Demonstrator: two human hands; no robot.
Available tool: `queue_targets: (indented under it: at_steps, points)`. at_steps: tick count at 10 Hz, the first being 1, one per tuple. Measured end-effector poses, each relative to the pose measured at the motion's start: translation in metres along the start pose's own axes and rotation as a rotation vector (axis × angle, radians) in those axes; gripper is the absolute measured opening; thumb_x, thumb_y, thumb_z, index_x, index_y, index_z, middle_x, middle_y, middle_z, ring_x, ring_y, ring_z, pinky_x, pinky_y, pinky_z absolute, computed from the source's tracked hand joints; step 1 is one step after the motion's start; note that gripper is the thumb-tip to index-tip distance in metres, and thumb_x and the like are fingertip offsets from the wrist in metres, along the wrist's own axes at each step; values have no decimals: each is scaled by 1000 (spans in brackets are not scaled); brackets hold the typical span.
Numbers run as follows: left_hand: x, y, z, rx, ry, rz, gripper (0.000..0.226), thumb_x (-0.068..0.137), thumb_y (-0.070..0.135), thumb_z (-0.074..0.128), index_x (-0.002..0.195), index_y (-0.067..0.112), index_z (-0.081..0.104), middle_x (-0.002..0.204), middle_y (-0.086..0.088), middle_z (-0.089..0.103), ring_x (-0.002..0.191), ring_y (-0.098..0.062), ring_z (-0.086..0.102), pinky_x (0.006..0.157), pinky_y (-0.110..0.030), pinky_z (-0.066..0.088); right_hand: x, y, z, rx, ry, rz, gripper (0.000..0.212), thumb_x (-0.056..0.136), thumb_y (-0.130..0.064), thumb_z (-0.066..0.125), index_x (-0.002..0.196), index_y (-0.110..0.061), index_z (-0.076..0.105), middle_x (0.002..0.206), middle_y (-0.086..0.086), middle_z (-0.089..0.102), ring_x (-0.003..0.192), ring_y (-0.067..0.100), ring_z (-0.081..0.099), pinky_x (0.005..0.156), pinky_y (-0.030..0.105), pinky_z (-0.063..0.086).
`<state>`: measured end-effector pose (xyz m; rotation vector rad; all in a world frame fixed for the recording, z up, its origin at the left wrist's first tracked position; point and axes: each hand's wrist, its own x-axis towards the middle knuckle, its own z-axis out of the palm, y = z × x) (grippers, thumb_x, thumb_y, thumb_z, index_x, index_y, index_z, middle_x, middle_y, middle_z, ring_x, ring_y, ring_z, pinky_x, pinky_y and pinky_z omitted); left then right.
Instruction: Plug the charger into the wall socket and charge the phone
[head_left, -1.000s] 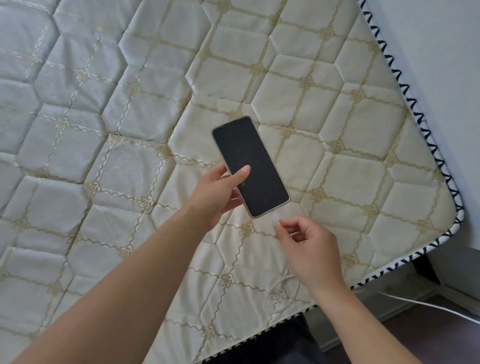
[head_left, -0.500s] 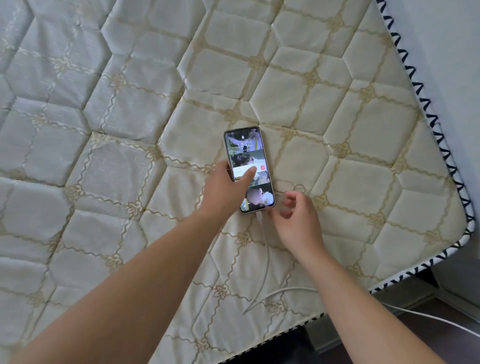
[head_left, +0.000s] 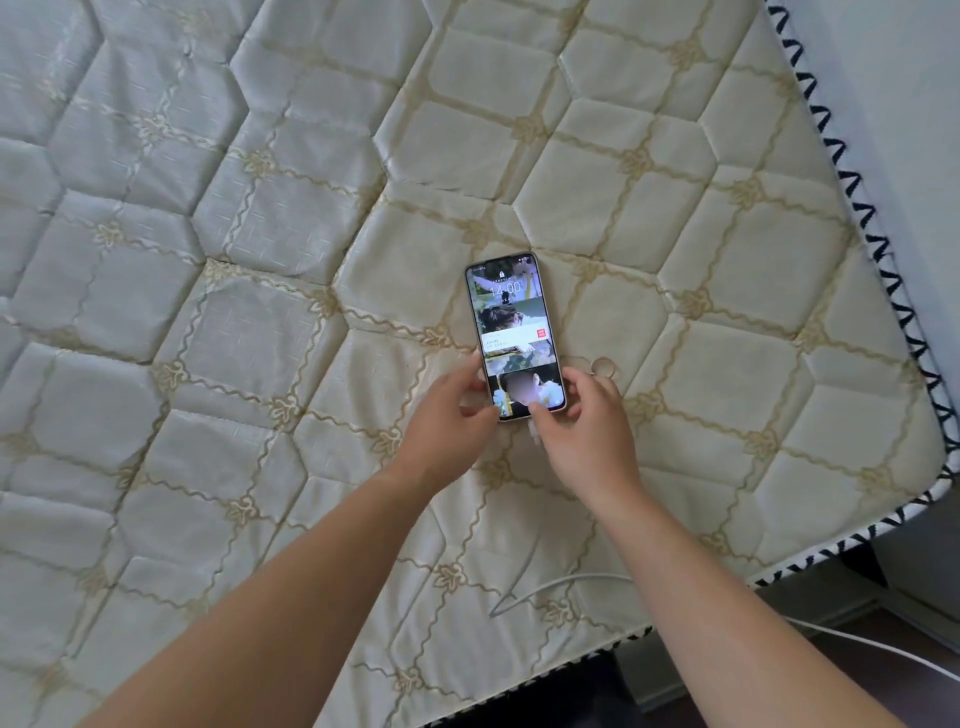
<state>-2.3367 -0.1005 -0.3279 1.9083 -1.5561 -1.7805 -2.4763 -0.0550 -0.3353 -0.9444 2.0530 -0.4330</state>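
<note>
Head view. The phone lies face up on the quilted mattress, its screen lit and showing a lock screen with a clock reading. Its long axis runs roughly from 12 o'clock to 6 o'clock in the frame, tilted slightly so the lower end sits toward 5 o'clock. My left hand meets the phone at its lower left edge, at about 8 o'clock from the phone's centre; the thumb and fingers curl against that edge in a light pinch on the lower left corner. My right hand meets the lower right edge, at about 4 o'clock from the phone's centre; its thumb lies over the lower right corner of the screen and its fingers wrap the side. Each grip is thus closed on the phone's lower end, and the phone sits between the two hands, extending away from them toward 12 o'clock. A white connector shows at the phone's bottom edge, just between the two hands. The white charging cable reappears on the mattress at 6 o'clock from the hands, bends in a sharp kink, passes under my right forearm, and runs off the bed's edge toward 4 o'clock over the floor. The mattress border with dark zigzag stitching runs along the 3 o'clock side, beside a pale wall.
</note>
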Motion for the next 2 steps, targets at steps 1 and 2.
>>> queue_targets:
  at_steps: [1,2]
  points:
    - [3,0,-10,98,-18,-48,53,85,18,53,134,36,44,83,15,59,66,-8,56,53,-18,43,-5,1,-3,18,-1,-15,42,78,-24,66,118,-18,56,114,6,52,99,24,58,85,31,45]
    - [0,6,-20,214,1,-63,50,85,22,55,134,30,44,98,5,61,69,-14,57,58,-22,43,-10,1,-11,18,21,-3,44,78,-24,65,120,-17,53,120,8,48,102,27,58,89,36,47]
